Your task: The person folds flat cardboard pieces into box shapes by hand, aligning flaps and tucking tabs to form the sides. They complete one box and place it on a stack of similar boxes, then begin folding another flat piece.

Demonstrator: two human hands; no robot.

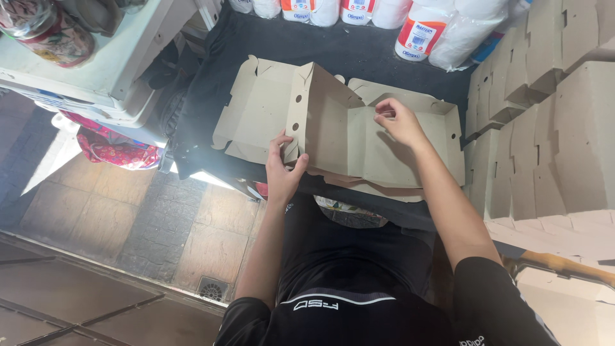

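Left hand (284,170) pinches the near edge of a brown cardboard box (339,128) lying unfolded on a dark table (384,61). Right hand (398,120) presses curled fingers onto its right panel, gripping nothing. Stacked folded boxes (544,115) stand just right; paper rolls (442,29) line the back.

My left hand (284,168) pinches at centre frame; my right hand (398,120) presses fingertips down, upper right of centre, arm outstretched.
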